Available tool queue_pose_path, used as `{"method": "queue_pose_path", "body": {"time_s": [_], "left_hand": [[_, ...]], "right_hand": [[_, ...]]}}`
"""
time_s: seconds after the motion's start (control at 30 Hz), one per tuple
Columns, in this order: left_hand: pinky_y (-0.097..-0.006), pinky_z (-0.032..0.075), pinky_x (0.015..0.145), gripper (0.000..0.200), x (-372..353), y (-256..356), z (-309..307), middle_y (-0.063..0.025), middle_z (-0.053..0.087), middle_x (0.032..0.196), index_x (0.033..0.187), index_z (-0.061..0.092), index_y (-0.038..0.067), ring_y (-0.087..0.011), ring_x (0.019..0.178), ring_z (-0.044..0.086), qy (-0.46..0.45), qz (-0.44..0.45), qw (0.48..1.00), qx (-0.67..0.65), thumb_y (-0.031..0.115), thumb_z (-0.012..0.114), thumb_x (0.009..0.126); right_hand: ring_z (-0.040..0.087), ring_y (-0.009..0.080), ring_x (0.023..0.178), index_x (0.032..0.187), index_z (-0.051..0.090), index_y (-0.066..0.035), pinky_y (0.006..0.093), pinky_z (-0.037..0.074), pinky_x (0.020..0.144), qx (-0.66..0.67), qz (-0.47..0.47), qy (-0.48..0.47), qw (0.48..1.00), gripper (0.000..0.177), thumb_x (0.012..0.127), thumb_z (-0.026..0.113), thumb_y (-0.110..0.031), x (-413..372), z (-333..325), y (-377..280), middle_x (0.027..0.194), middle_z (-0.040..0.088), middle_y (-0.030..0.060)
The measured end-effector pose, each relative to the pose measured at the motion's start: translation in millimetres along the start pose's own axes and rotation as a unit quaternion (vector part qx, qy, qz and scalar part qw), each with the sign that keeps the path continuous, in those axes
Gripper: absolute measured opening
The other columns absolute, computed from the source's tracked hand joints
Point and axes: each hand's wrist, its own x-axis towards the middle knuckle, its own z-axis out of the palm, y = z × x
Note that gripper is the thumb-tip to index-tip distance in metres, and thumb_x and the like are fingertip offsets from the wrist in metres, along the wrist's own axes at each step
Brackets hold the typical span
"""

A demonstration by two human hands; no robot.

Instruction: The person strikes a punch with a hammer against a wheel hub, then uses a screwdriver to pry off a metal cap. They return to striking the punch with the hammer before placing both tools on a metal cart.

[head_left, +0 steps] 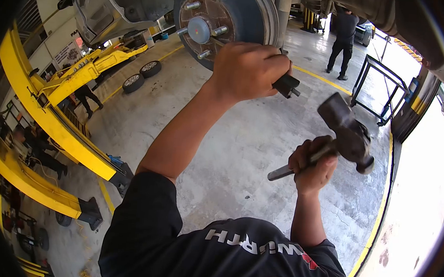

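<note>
In the upper middle, my left hand (251, 72) is wrapped around a tool with a black handle (286, 85). A metal stub sticks out of the handle's near end, and the tool's far end is mostly hidden by my fist. That fist is right in front of a dark brake drum (249, 18) with a rusty hub face (208, 26) and several bare wheel studs. To the right and lower, my right hand (314, 167) grips a ball-peen hammer (352, 134) by its metal shaft. The hammer head is raised, apart from the tool in my left hand.
Yellow lift posts (56, 108) stand on the left. Two wheels (142, 75) lie on the concrete floor. A black metal frame (380, 90) stands at right. One person (343, 42) is at the back; others are partly visible at left. Vehicle underbody hangs overhead.
</note>
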Motion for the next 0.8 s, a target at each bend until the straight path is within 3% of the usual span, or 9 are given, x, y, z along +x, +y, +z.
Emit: {"method": "queue_pose_path", "body": {"time_s": [0.07, 0.2, 0.27, 0.43, 0.53, 0.57, 0.7, 0.77, 0.8], "left_hand": [[-0.0312, 0.043, 0.043, 0.023, 1.1, 0.7, -1.5, -0.0004, 0.054, 0.057, 0.063, 0.058, 0.013, -0.0185, 0.048, 0.056, -0.001, -0.010, 1.000, 0.002, 0.019, 0.080, 0.069], [-0.0317, 0.043, 0.043, 0.023, -3.0, 3.3, 0.9, -0.0009, 0.054, 0.056, 0.063, 0.058, 0.013, -0.0190, 0.047, 0.055, -0.011, -0.018, 1.000, 0.002, 0.019, 0.079, 0.071], [-0.0318, 0.043, 0.043, 0.022, 1.2, 1.2, 1.4, -0.0011, 0.053, 0.056, 0.064, 0.059, 0.013, -0.0193, 0.047, 0.055, -0.001, -0.015, 1.000, 0.001, 0.019, 0.079, 0.071], [-0.0340, 0.048, 0.047, 0.023, -2.5, 1.3, 0.1, 0.0003, 0.061, 0.065, 0.074, 0.066, 0.017, -0.0202, 0.055, 0.063, -0.025, -0.060, 0.998, -0.008, 0.016, 0.082, 0.058], [-0.0337, 0.048, 0.047, 0.020, 1.0, 2.8, -9.8, 0.0002, 0.061, 0.064, 0.073, 0.065, 0.016, -0.0197, 0.055, 0.063, -0.049, -0.062, 0.997, -0.017, 0.017, 0.081, 0.061], [-0.0335, 0.047, 0.047, 0.020, -0.8, 8.7, -15.6, 0.0003, 0.060, 0.063, 0.072, 0.064, 0.015, -0.0195, 0.054, 0.062, -0.057, -0.065, 0.996, -0.021, 0.018, 0.081, 0.062], [-0.0306, 0.039, 0.043, 0.032, -0.9, 28.7, -50.5, -0.0048, 0.046, 0.055, 0.063, 0.050, 0.009, -0.0200, 0.045, 0.049, 0.076, -0.010, 0.997, -0.034, 0.014, 0.078, 0.077], [-0.0256, 0.043, 0.052, 0.027, -22.8, 18.9, -65.9, -0.0018, 0.054, 0.062, 0.073, 0.055, 0.006, -0.0138, 0.054, 0.054, 0.213, -0.108, 0.971, 0.007, 0.016, 0.077, 0.084], [-0.0272, 0.047, 0.062, 0.023, -40.1, 10.5, -64.0, -0.0053, 0.059, 0.076, 0.085, 0.056, 0.003, -0.0146, 0.068, 0.059, 0.287, -0.244, 0.926, -0.034, 0.017, 0.074, 0.088]], "right_hand": [[0.032, 0.0105, 0.042, 0.097, 0.042, -0.012, 0.0277, 0.031, 0.039, 0.070, -0.016, -0.005, 0.997, 0.068, 0.086, 0.056, -0.077, -6.0, 2.2, 1.9, 0.055, 0.035, 0.0001], [0.033, 0.0095, 0.043, 0.093, 0.043, -0.005, 0.0263, 0.031, 0.039, -0.058, 0.031, -0.044, 0.997, 0.066, 0.091, 0.054, -0.071, 4.5, 7.1, 0.8, 0.060, 0.038, 0.0006], [0.045, 0.0097, 0.047, 0.097, 0.046, -0.002, 0.0251, 0.036, 0.040, -0.054, -0.003, -0.034, 0.998, 0.064, 0.095, 0.054, -0.065, -0.3, 1.0, -1.0, 0.071, 0.047, 0.0041], [0.043, 0.0078, 0.045, 0.090, 0.048, -0.003, 0.0249, 0.035, 0.041, -0.103, 0.075, -0.088, 0.988, 0.063, 0.096, 0.052, -0.065, -0.6, -1.1, 3.8, 0.058, 0.048, 0.0025], [0.043, 0.0077, 0.046, 0.100, 0.053, 0.000, 0.0247, 0.036, 0.041, -0.116, 0.064, -0.095, 0.987, 0.064, 0.096, 0.051, -0.065, -8.7, -4.3, 10.3, 0.062, 0.048, 0.0022], [0.045, 0.0080, 0.047, 0.118, 0.055, 0.000, 0.0243, 0.037, 0.042, -0.086, 0.050, -0.081, 0.992, 0.068, 0.096, 0.051, -0.064, -14.8, -1.9, 11.1, 0.066, 0.048, 0.0014], [0.046, 0.0086, 0.047, 0.130, 0.053, 0.000, 0.0242, 0.038, 0.042, -0.038, 0.040, -0.085, 0.995, 0.072, 0.095, 0.053, -0.063, -29.8, -22.9, 20.4, 0.067, 0.049, 0.0015], [0.046, 0.0086, 0.046, 0.129, 0.053, 0.001, 0.0243, 0.038, 0.041, -0.070, 0.046, -0.091, 0.992, 0.073, 0.095, 0.053, -0.064, -31.2, -32.7, 19.3, 0.066, 0.050, 0.0019], [0.046, 0.0086, 0.046, 0.129, 0.053, 0.002, 0.0243, 0.038, 0.041, -0.087, 0.050, -0.094, 0.991, 0.073, 0.095, 0.053, -0.064, -32.4, -32.1, 17.1, 0.065, 0.050, 0.0021]]}}
